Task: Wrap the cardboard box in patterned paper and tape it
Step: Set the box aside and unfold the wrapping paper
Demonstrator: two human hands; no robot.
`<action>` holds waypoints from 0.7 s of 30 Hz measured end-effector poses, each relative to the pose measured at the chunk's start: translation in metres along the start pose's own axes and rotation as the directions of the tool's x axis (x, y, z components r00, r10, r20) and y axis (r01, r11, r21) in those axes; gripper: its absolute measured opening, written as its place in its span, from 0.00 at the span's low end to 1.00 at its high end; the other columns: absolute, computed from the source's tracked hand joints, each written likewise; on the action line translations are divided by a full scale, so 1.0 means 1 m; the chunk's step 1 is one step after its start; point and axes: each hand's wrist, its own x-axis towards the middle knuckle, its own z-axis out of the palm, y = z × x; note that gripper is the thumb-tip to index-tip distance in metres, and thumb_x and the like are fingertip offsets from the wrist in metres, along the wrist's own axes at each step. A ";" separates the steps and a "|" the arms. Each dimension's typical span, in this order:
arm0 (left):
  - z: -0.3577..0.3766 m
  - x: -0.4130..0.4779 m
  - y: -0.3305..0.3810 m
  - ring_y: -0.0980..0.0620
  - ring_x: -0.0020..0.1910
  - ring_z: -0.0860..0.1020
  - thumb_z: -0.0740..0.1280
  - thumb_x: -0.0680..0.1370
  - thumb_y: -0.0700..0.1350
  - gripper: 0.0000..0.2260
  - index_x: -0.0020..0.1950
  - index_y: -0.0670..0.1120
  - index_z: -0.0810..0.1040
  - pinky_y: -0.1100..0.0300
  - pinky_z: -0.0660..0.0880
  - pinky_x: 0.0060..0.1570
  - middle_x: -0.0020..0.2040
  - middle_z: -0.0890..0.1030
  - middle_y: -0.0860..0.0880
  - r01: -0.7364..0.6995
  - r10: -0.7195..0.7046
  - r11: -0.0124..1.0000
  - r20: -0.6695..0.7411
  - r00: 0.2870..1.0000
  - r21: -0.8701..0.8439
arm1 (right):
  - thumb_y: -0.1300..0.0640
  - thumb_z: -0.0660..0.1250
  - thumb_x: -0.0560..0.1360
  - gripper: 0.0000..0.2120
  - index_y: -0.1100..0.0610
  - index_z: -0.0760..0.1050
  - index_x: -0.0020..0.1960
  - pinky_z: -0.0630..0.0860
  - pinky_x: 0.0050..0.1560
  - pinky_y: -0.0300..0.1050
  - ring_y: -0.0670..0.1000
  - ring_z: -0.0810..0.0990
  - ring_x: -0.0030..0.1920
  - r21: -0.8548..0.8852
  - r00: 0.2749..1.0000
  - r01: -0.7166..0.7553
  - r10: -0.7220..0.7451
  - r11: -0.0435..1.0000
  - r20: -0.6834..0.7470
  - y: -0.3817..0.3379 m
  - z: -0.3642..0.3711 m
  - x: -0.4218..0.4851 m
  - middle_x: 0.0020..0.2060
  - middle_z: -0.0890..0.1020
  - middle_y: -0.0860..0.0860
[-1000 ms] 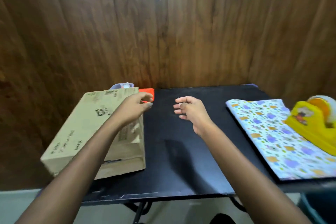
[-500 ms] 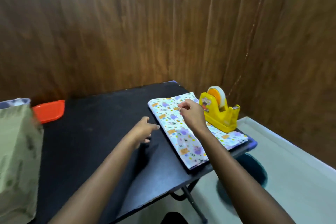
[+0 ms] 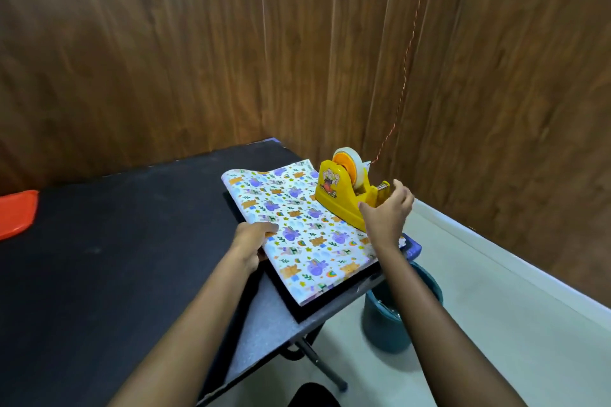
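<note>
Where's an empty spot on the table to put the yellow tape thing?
The wide black table patch between the orange tray and the paper is bare. The right end is crowded: the dispenser sits on the paper, left hand at its edge, right hand at the dispenser.
</note>
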 end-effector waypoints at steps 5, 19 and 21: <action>0.005 -0.001 -0.005 0.41 0.48 0.80 0.63 0.74 0.29 0.14 0.59 0.36 0.73 0.51 0.78 0.40 0.54 0.80 0.40 -0.088 0.082 0.992 -0.073 0.994 -0.087 | 0.56 0.77 0.67 0.27 0.58 0.65 0.57 0.73 0.47 0.50 0.57 0.75 0.53 -0.035 0.949 -0.172 0.175 0.985 0.263 0.010 -0.003 0.015 0.50 0.75 0.53; -0.122 -0.012 0.046 0.44 0.36 0.77 0.61 0.75 0.28 0.08 0.42 0.40 0.73 0.53 0.78 0.29 0.50 0.77 0.36 -0.159 0.182 0.982 -0.259 0.949 0.106 | 0.54 0.78 0.65 0.24 0.57 0.67 0.51 0.76 0.50 0.54 0.57 0.77 0.51 -0.054 0.966 -0.142 0.151 0.988 0.209 0.006 -0.007 0.009 0.50 0.78 0.56; -0.139 -0.011 0.048 0.43 0.37 0.77 0.61 0.76 0.29 0.07 0.43 0.40 0.73 0.52 0.78 0.28 0.51 0.77 0.37 -0.104 0.135 0.986 -0.260 0.956 0.131 | 0.54 0.78 0.66 0.25 0.57 0.67 0.53 0.75 0.51 0.53 0.59 0.77 0.53 -0.068 0.966 -0.137 0.149 0.988 0.209 0.002 -0.007 0.006 0.53 0.78 0.57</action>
